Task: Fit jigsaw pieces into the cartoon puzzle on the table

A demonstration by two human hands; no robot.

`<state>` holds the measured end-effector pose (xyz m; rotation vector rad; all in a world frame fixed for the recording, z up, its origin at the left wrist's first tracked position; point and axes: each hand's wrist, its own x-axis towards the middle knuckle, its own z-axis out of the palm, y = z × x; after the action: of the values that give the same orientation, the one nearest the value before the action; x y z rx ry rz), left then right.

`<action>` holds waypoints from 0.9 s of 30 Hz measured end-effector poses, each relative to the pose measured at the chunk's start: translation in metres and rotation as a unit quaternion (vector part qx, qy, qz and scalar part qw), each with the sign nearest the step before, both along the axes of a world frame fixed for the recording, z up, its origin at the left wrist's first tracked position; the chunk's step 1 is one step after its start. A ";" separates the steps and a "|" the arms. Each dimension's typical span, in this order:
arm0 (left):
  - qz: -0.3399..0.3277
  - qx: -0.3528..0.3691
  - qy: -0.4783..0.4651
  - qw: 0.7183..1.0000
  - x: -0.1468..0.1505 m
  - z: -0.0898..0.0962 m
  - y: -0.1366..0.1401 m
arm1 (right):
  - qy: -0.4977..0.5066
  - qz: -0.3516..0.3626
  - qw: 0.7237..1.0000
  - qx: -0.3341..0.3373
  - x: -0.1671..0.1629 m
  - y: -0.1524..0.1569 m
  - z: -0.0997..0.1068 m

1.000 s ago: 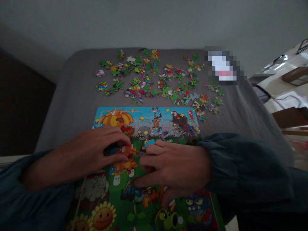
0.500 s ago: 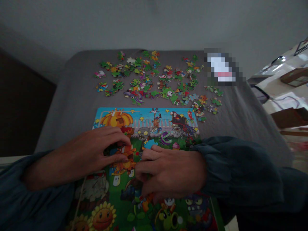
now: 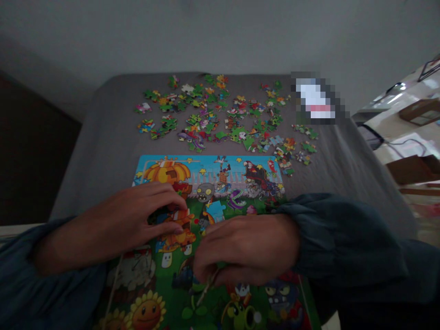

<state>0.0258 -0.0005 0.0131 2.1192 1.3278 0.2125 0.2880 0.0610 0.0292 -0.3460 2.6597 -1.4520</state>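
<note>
The left hand (image 3: 144,213) curls over joined orange pieces (image 3: 182,238) on the picture board (image 3: 172,291), thumb and fingertips apart; whether they grip, I cannot tell; the right hand (image 3: 244,250), just beside, pinches a tilted puzzle piece (image 3: 206,291), seen edge-on; a blue piece (image 3: 216,211) lies just beyond it; loose pieces (image 3: 239,134) lie scattered beyond both hands.

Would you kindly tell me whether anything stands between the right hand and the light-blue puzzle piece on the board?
Nothing visible does: the light-blue puzzle piece lies on the board just beyond the right hand. That hand does, though, hold another piece, seen nearly edge-on.
</note>
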 end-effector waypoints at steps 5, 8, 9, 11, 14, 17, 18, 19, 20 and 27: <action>-0.008 0.005 0.004 1.000 0.004 0.006 0.001 | 0.042 -0.130 0.989 -0.063 0.005 0.005 -0.001; -0.001 0.009 0.024 1.000 0.007 0.009 0.000 | 0.050 -0.218 0.971 -0.086 0.005 0.006 -0.006; -0.002 0.008 0.024 1.000 0.007 0.009 0.000 | 0.044 -0.247 0.963 -0.093 0.005 0.005 -0.007; -0.009 0.003 0.013 1.000 0.006 0.008 0.001 | 0.028 -0.295 0.949 -0.102 0.004 0.004 -0.009; -0.011 -0.007 0.001 1.000 0.003 0.005 0.001 | 0.008 -0.334 0.935 -0.117 0.003 0.002 -0.012; -0.013 -0.007 -0.005 1.000 0.002 0.003 0.000 | 0.003 -0.336 0.936 -0.104 0.002 0.002 -0.015; -0.013 -0.006 -0.006 1.000 0.002 0.003 0.000 | 0.006 -0.333 0.939 -0.091 0.002 0.002 -0.015; -0.012 -0.005 -0.006 1.000 0.003 0.003 0.000 | 0.012 -0.331 0.940 -0.077 0.001 0.002 -0.016; -0.010 -0.003 -0.005 1.000 0.003 0.003 0.000 | 0.016 -0.331 0.941 -0.064 0.001 0.002 -0.016; -0.010 0.001 -0.010 1.000 0.004 0.003 0.001 | 0.011 -0.319 0.947 -0.044 0.001 0.000 -0.014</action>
<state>0.0296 0.0004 0.0157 2.1262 1.2942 0.2250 0.2893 0.0605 0.0151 0.5565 2.8691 -1.7141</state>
